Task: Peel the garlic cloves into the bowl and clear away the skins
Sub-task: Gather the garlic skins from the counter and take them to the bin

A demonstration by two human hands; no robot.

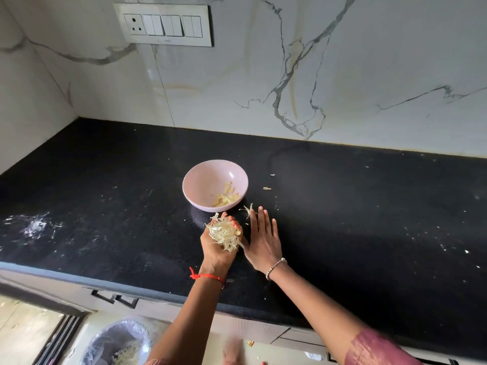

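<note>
Late stage, by my read: peeling looks done, cleanup is in progress. Lined bin [118, 341] sits below the counter edge, nearer than the left hand [214, 255], with skins already in it. Left hand is cupped around a heap of garlic skins [224, 233]. Right hand [263, 238] is flat on the countertop [342, 206] just beside it, fingers straight, holding nothing, a skin tuft [247, 209] at its fingertips. Pink bowl [200, 180] with peeled cloves [226, 197] is just beyond both hands. Stray scraps [267, 188] remain beyond the right fingertips.
</note>
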